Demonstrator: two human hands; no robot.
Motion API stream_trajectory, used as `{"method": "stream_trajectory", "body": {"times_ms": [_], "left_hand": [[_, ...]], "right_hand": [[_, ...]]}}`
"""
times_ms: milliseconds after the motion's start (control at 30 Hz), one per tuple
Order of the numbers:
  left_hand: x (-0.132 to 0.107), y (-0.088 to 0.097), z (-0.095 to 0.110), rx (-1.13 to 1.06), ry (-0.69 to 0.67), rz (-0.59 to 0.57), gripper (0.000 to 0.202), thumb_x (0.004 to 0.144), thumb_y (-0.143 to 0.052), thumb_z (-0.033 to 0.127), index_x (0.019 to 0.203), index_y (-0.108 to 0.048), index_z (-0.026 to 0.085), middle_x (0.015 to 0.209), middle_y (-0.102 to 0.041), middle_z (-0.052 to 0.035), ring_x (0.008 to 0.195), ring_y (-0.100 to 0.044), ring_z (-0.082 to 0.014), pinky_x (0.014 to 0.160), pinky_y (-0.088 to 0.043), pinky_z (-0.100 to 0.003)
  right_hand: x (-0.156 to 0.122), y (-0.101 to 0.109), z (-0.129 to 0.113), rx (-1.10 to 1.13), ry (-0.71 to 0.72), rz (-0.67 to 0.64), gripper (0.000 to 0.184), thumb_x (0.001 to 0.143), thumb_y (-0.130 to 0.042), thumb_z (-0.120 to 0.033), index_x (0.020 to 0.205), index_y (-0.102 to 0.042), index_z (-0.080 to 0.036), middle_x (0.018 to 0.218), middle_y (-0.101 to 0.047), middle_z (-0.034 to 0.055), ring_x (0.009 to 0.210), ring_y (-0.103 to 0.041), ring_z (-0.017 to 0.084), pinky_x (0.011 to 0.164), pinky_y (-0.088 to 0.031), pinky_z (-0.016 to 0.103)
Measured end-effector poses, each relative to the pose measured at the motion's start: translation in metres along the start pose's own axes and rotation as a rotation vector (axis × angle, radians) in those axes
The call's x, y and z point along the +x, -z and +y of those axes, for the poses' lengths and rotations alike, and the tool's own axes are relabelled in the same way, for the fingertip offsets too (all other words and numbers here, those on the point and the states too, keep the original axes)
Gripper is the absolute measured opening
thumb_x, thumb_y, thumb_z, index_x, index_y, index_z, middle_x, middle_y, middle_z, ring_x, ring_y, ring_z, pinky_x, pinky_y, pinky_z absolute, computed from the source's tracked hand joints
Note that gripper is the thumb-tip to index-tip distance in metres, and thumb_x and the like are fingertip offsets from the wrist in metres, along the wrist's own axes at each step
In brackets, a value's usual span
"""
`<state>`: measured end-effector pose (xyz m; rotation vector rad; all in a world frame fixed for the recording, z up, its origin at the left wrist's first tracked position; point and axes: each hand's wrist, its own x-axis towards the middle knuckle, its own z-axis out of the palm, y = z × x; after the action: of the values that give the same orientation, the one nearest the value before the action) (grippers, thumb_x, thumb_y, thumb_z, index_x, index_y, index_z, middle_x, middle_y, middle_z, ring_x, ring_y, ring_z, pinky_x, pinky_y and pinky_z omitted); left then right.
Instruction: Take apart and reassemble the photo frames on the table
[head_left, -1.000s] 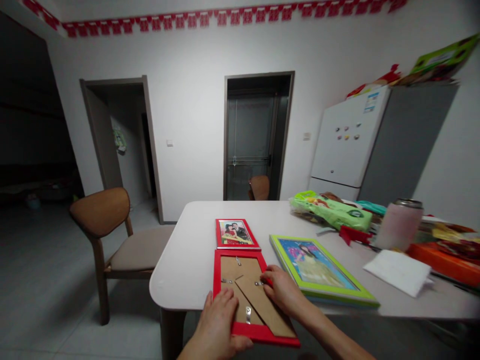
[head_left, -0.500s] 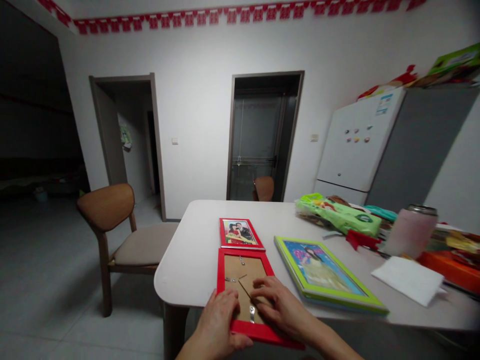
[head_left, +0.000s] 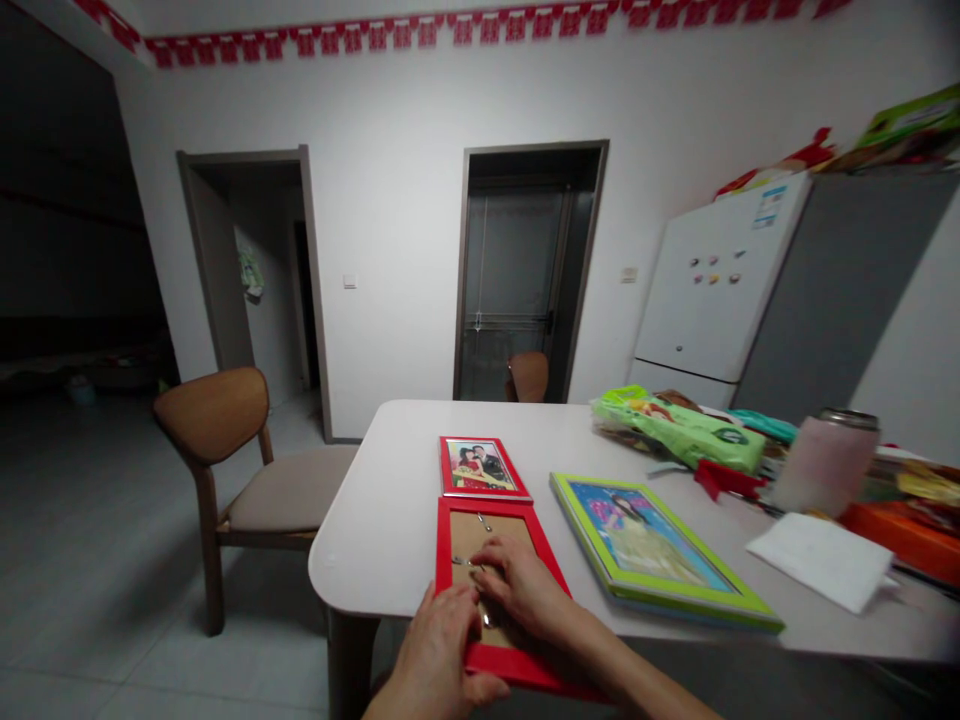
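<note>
A red picture frame (head_left: 444, 545) lies face down at the table's near edge, showing its brown backing board (head_left: 512, 526) and small metal clips (head_left: 484, 522). My left hand (head_left: 441, 640) grips the frame's near left side, with the thumb at its near edge. Over the middle of the board, my right hand (head_left: 521, 590) has its fingers bent and close together; what they pinch, if anything, is hidden. One metal clip (head_left: 488, 620) shows between the hands. Just beyond lies a smaller-looking red frame (head_left: 448, 470) with a couple's picture facing up.
To the right lies a green picture frame (head_left: 600, 560) with a portrait. Farther right are a green package (head_left: 697, 435), a pink jar (head_left: 829, 465), white paper (head_left: 821, 560) and an orange item (head_left: 904, 540). A wooden chair (head_left: 214, 415) stands left of the white table (head_left: 375, 520).
My right hand has moved left and away from me over the backing board, covering the dark slanted line seen there before. My left hand stays on the frame's edge.
</note>
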<state>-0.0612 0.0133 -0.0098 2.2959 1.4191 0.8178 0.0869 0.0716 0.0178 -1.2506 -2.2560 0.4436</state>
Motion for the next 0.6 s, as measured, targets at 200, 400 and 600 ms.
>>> {"method": "stream_trajectory", "body": {"times_ms": [200, 400, 600], "left_hand": [[0.001, 0.001, 0.001, 0.029, 0.013, -0.005, 0.058, 0.044, -0.076, 0.03, 0.096, -0.055, 0.018, 0.109, -0.054, -0.008, 0.1, -0.048, -0.0257, 0.089, -0.036, -0.043], [0.0, -0.003, 0.0, 0.05, 0.04, -0.023, 0.077, 0.043, -0.077, 0.029, 0.112, -0.046, 0.014, 0.116, -0.05, -0.0132, 0.106, -0.045, -0.0288, 0.094, -0.03, -0.047], [0.002, -0.005, 0.005, 0.06, 0.027, -0.034, 0.074, 0.045, -0.076, 0.032, 0.111, -0.047, 0.015, 0.115, -0.051, -0.0129, 0.108, -0.044, -0.0279, 0.096, -0.026, -0.048]], "right_hand": [[0.034, -0.024, -0.006, -0.208, -0.069, 0.031, 0.021, 0.073, -0.045, -0.025, 0.071, -0.065, -0.018, 0.074, -0.06, 0.0041, 0.071, -0.052, 0.013, 0.064, -0.034, 0.021], [0.04, -0.021, 0.013, -0.296, -0.172, 0.102, 0.029, 0.078, -0.037, -0.03, 0.081, -0.062, -0.016, 0.082, -0.059, 0.0076, 0.078, -0.051, 0.015, 0.069, -0.034, 0.024], [0.049, -0.02, 0.033, -0.36, -0.298, 0.132, 0.03, 0.077, -0.038, -0.032, 0.09, -0.061, -0.017, 0.093, -0.057, 0.0111, 0.088, -0.048, 0.022, 0.071, -0.033, 0.03]]}}
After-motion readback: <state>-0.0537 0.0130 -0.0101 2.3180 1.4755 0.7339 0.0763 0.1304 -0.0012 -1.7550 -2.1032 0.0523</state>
